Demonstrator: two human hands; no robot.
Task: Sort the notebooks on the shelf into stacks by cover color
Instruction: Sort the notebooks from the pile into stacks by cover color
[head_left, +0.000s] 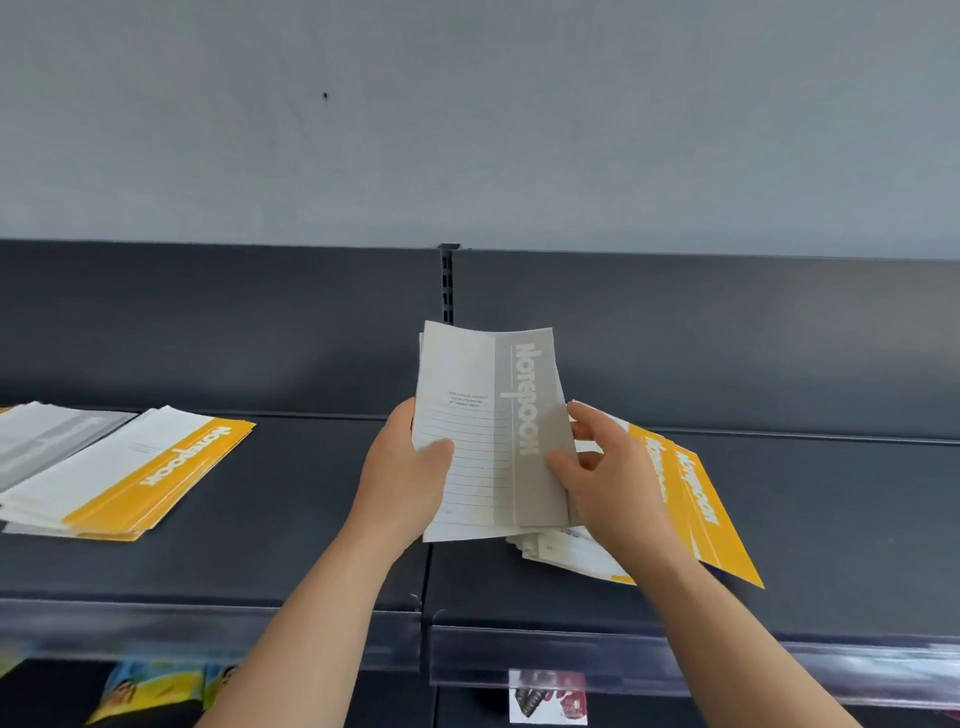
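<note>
A grey-and-white notebook (488, 431) is held upright above the middle of the dark shelf (291, 493). My left hand (410, 467) grips its left edge with the thumb across the lined cover. My right hand (608, 478) pinches its right grey edge. Behind and under my right hand lies a loose pile of yellow-and-white notebooks (696, 504). At the far left a stack of yellow notebooks (130, 467) lies beside a stack of grey notebooks (47, 441), which is partly cut off by the frame edge.
The shelf has a dark back panel (727, 338) with a slotted upright (448, 286) in the middle and a clear plastic price rail (571, 660) along its front edge. Colourful items (156, 686) sit on the shelf below.
</note>
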